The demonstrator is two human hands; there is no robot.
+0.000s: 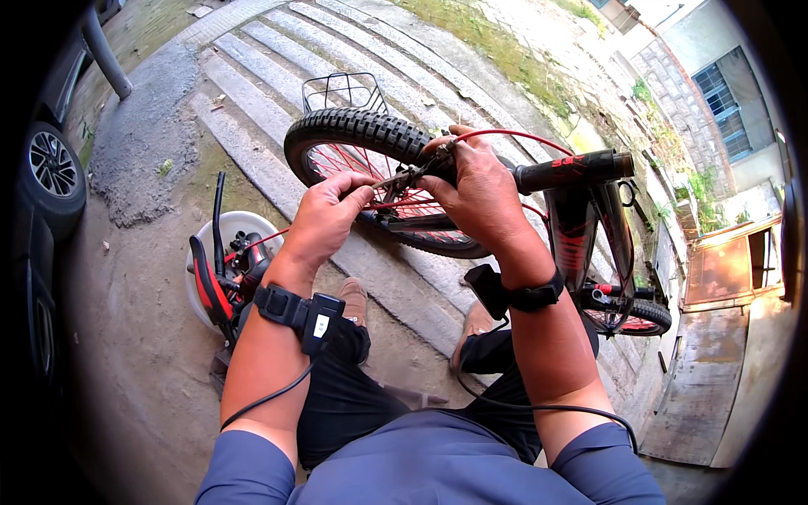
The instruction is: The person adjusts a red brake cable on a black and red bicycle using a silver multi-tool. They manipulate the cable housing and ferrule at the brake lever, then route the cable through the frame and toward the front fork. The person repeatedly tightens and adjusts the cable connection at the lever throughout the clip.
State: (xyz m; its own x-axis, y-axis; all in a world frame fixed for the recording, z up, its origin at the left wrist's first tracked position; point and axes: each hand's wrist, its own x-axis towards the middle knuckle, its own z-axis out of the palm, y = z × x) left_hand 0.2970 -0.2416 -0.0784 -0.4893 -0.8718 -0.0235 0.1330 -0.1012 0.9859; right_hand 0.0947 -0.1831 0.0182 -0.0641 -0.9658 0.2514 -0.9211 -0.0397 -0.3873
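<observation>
Both my hands work at the knobby front wheel (358, 126) of a black and red bicycle frame (571, 240). My left hand (324, 210) pinches a thin, dull metal piece (389, 181) between thumb and forefinger, beside the red spokes. Curled over a dark metal part next to the tyre is my right hand (480, 194), its thumb pointing toward the left hand; its palm hides much of that part. From near the right fingers a red cable (522, 135) arcs over to the thick black tube (576, 170) of the frame.
At my left a white tub (199, 282) stands under red and black bicycle parts (244, 265). A black wire basket (347, 91) lies beyond the wheel. Stone slabs (269, 63) cross the ground. A parked car's wheel (55, 171) is far left; rusty metal panels (720, 273) stand right.
</observation>
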